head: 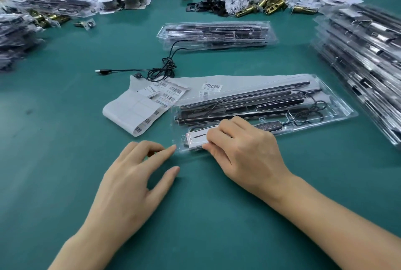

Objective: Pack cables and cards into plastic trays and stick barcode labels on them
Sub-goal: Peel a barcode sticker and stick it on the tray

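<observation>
The right hand (245,148) lies knuckles-up over the near-left corner of the clear plastic tray (347,113). Its bent fingers are on top of a white card (196,137) and its thumb is against the card's near edge, so it appears to pinch the card while seating it in its pocket. The left hand (134,174) is spread flat and relaxed on the green surface (65,139) just beside it, holding nothing. Its index fingertip touches the tray's corner, probably to steady it. The step in hand looks like card-packing, with the long black strips and a coiled cable (312,111) already in the tray. The next move probably calls for pressing the card level into its recess without buckling the thin plastic, then peeling a label. The sheet of barcode labels (134,111) lies curled just left of the tray, towards the middle of the surface. One barcode sits by the tray's far-left corner, and I cannot tell whether it is stuck on the tray. Beyond the sheet a loose cable (156,70) trails to a second tray (217,33) nearer the far edge. A stack of filled trays (358,53) lines the right edge.
</observation>
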`<state>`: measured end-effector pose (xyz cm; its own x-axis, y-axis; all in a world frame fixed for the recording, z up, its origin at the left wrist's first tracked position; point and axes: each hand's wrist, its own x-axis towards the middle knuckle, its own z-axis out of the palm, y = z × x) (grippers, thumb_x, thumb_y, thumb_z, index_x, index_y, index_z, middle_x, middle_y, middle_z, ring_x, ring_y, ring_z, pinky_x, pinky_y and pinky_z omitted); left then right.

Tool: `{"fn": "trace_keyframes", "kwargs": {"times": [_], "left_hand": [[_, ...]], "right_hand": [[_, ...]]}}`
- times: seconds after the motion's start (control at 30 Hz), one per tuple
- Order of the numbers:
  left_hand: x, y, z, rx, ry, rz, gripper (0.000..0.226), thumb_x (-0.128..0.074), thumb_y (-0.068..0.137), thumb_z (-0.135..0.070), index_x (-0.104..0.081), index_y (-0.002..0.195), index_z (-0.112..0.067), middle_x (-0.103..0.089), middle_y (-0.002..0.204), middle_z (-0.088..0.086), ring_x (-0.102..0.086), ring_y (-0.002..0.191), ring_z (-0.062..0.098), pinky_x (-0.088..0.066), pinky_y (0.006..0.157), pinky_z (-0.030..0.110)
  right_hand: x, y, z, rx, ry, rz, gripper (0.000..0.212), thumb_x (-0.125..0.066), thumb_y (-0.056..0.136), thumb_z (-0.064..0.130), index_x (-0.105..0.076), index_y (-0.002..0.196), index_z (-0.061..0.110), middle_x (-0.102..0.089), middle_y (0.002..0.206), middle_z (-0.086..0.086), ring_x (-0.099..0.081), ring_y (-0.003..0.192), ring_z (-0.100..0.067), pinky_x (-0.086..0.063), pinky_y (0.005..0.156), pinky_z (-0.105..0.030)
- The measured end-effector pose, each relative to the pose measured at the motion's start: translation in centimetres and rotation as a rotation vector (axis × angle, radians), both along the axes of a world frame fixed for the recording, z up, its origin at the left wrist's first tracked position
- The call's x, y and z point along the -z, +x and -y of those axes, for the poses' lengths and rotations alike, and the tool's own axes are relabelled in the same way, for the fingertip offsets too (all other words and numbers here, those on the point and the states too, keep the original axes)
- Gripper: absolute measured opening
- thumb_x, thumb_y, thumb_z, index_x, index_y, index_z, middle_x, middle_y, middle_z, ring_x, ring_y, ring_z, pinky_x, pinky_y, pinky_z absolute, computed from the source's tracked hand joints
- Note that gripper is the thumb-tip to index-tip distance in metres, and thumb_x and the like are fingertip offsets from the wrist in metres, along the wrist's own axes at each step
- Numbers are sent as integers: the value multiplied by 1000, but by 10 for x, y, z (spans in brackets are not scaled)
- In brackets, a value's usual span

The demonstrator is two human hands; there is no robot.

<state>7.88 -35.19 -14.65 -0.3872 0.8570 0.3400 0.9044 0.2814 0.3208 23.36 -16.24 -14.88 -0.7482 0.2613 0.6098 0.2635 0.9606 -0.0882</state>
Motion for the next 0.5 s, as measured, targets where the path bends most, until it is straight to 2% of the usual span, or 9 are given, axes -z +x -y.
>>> {"fn": "trace_keyframes", "kwargs": {"times": [0.13, 0.23, 0.33, 0.5], "left_hand": [[2, -3, 2, 3, -20, -169, 42, -51, 98, -49, -72, 129, -28, -60, 101, -7, -58, 89, 19, -52, 72, 37], [2, 1, -2, 19, -112, -217, 47, -46, 100, -54, -64, 137, -33, -55, 101, -7, -55, 88, 21, -50, 73, 38], [0, 8, -9, -15, -173, -160, 54, -40, 100, -58, -58, 145, -34, -49, 100, -6, -50, 87, 21, -50, 74, 39], [-1, 13, -15, -52, -213, -93, 55, -38, 99, -60, -59, 143, -34, -43, 93, -8, -47, 87, 20, -49, 78, 39]], "right_hand": [[0, -1, 1, 18, 2, -40, 19, -62, 100, 27, -66, 84, 17, -58, 78, 2, -58, 74, -21, -39, 42, -31], [1, -2, 2, 18, 8, -56, 19, -62, 100, 27, -65, 84, 17, -57, 77, 1, -58, 75, -22, -41, 41, -33], [1, -1, 3, 14, 0, -59, 19, -63, 100, 27, -65, 84, 18, -58, 78, 2, -59, 76, -22, -41, 41, -33], [1, -1, 2, 23, 6, -49, 20, -61, 101, 28, -65, 83, 18, -58, 78, 3, -58, 76, -21, -38, 41, -30]]}}
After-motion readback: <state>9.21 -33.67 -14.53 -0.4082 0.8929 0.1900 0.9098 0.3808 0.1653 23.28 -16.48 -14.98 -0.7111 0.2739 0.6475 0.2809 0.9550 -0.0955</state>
